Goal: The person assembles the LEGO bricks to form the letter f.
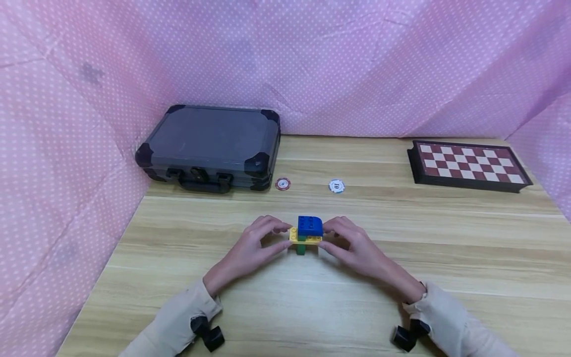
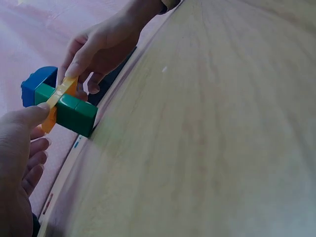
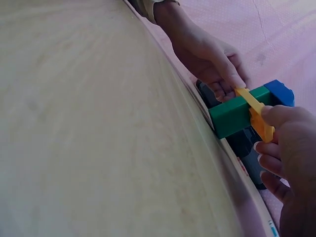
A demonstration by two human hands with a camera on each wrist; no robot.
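A small brick stack sits on the wooden table (image 1: pixel 312 307): a blue brick (image 1: pixel 310 225) on top, a thin yellow plate (image 1: pixel 305 238) under it, and a green brick (image 1: pixel 301 249) at the bottom. My left hand (image 1: pixel 285 237) pinches the stack's left end between thumb and forefinger. My right hand (image 1: pixel 324 237) pinches its right end the same way. In the left wrist view the green brick (image 2: pixel 74 112) stands on the table with the yellow plate (image 2: pixel 58 102) across it. In the right wrist view the green brick (image 3: pixel 233 116), yellow plate (image 3: pixel 256 114) and blue brick (image 3: pixel 279 92) show between both hands.
A closed grey case (image 1: pixel 209 146) lies at the back left. A red chip (image 1: pixel 283 184) and a white chip (image 1: pixel 336 186) lie behind the stack. A folded chessboard (image 1: pixel 468 163) is at the back right. Pink dotted cloth (image 1: pixel 67 173) walls in the table.
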